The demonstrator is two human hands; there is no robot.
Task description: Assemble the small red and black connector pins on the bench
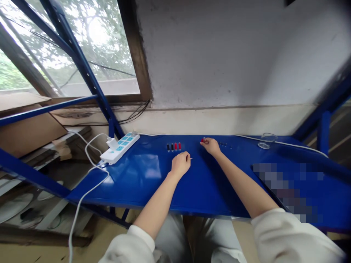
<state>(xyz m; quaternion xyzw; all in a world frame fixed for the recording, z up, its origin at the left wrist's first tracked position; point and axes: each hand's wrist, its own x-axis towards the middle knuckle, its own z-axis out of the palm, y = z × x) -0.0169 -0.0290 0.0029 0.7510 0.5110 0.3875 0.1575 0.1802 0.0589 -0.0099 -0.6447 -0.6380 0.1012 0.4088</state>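
Red piece (202, 140), perhaps pale-topped, sits in right grip (210, 145), left grip (181, 163) pinching something slim (191, 158).

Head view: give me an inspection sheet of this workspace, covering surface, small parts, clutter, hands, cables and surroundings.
Surface: blue table, shiny, with light reflected at left.
Small parts: two black pieces and two red pieces in a row; tiny bits right of them, too small to identify.
Clutter: power strip at left; clear round item at back right; pixelated item at right, unreadable.
Hands: left hand closed, thin tip protruding; right hand pinching another red piece.
Cables: white cable drops past the table's left end.
Surroundings: window, grey wall, cardboard.
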